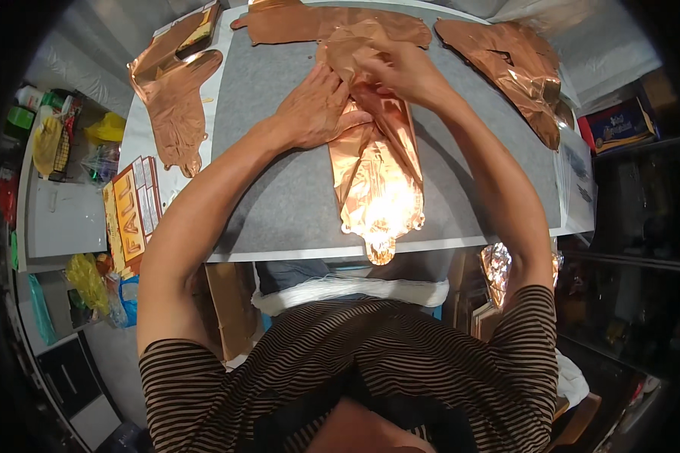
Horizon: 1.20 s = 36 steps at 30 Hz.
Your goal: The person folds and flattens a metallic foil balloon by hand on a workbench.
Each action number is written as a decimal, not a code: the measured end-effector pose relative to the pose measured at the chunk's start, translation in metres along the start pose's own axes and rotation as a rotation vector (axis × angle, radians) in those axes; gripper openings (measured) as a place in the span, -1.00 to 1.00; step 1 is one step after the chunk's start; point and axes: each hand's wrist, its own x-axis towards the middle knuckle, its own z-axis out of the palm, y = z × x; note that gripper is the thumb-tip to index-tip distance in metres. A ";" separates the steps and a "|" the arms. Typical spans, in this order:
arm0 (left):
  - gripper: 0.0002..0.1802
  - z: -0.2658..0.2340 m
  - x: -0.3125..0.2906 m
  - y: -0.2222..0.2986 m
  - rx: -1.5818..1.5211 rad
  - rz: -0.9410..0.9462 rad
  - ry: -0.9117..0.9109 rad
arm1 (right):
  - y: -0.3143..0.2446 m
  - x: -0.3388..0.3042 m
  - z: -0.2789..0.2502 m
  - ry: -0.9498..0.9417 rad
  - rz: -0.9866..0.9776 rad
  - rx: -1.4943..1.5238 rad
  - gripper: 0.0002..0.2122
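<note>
A flat, uninflated copper foil balloon lies lengthwise in front of me on the grey tabletop, its tabbed end near the front edge and glaring with light. My left hand holds its left side, the thumb reaching across the creased foil. At the far part, my right hand is closed with bent fingers on a fold of the same balloon. The fingertips are partly hidden in the foil. Between the hands the foil is raised and crumpled.
More flat copper foil balloons lie around: one at the left, one along the far edge, one at the right. Printed packages lie at the table's left edge. Shelves with plastic bags stand left; a dark cabinet stands right.
</note>
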 end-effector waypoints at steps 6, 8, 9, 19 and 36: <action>-0.02 0.006 0.005 0.000 0.011 0.134 0.221 | 0.063 -0.058 -0.026 0.184 -0.046 -0.116 -0.63; -0.02 0.008 0.002 -0.003 0.035 0.127 0.233 | 0.064 -0.068 -0.012 0.184 -0.118 -0.199 -0.62; -0.02 0.009 0.002 -0.004 0.061 0.118 0.248 | 0.064 -0.068 -0.009 0.151 -0.168 -0.178 -0.59; -0.04 0.002 0.004 0.002 -0.002 0.127 0.195 | 0.051 -0.045 0.022 0.125 -0.314 -0.339 -0.60; -0.35 -0.005 0.002 -0.002 -0.243 0.062 0.213 | 0.042 -0.045 0.026 0.088 -0.266 -0.441 -0.44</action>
